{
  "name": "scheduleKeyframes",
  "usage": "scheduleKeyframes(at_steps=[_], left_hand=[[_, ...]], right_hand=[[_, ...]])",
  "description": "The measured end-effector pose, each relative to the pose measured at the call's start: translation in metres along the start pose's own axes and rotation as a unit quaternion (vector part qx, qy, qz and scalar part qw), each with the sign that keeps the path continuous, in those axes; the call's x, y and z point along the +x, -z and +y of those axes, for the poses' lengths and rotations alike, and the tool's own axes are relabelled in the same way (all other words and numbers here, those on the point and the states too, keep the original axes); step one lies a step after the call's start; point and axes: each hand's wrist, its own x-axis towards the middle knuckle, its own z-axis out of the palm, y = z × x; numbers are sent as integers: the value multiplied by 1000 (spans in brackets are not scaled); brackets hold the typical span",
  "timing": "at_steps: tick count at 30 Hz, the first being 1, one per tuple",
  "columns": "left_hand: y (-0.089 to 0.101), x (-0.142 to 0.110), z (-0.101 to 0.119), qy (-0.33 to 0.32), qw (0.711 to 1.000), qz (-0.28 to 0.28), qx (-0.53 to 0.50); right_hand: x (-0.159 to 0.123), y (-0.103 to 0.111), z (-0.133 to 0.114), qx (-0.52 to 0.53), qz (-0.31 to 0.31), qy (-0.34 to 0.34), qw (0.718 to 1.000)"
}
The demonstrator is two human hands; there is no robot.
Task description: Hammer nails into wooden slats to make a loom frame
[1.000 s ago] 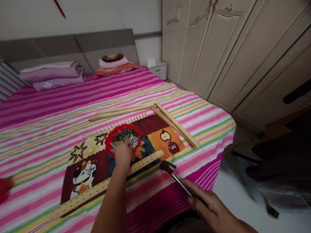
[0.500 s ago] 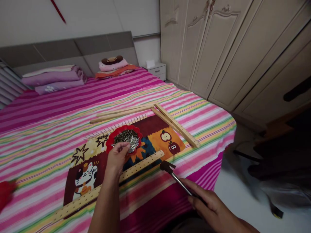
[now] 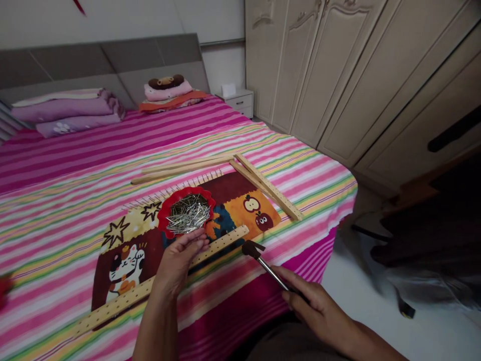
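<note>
A claw hammer [image 3: 268, 264] with a dark head and shiny shaft is gripped in my right hand [image 3: 313, 303], its head in front of the board's right end. My left hand [image 3: 184, 255] is at the near rim of a red scalloped bowl [image 3: 162, 213] full of loose nails [image 3: 188, 213]. Its fingertips are pinched together; whatever they hold is too small or hidden to make out. Below this hand runs a pale wooden strip [image 3: 124, 301] with rows of small holes, partly covered by my forearm. Bowl and strip rest on a patterned mat [image 3: 240, 188] with a cat and apples.
Behind the bowl, a strip with several upright nails [image 3: 173, 190] lies along the mat. More wooden strips lie at the back [image 3: 180, 168] and right [image 3: 268, 188]. Everything rests on a striped bed [image 3: 311, 170]; folded bedding [image 3: 75, 110] sits near the headboard. Wardrobes [image 3: 300, 65] stand at right.
My left hand has drawn back from among the nails to the bowl's near rim, fingers still pinched. My right hand keeps hold of the hammer. The whole view has shifted slightly.
</note>
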Motion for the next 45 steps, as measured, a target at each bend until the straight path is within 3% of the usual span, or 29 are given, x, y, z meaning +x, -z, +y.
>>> scheduleKeyframes(at_steps=[7, 13, 21, 27, 31, 45], left_hand=[[-11, 10, -23, -48, 996, 38, 62], [-19, 22, -44, -37, 995, 48, 85], [-26, 23, -43, -44, 990, 48, 122], [-25, 24, -49, -113, 971, 32, 207], [-30, 21, -47, -117, 967, 58, 217], [-32, 19, -56, -202, 930, 72, 298]], right_hand=[[1, 1, -3, -2, 9, 5, 1000], [1, 1, -2, 6, 4, 7, 1000], [2, 1, -3, -9, -8, 5, 1000], [1, 1, -5, -7, -13, 9, 1000], [3, -1, -6, -15, -21, 8, 1000], [61, -17, -43, -6, -42, 72, 997]])
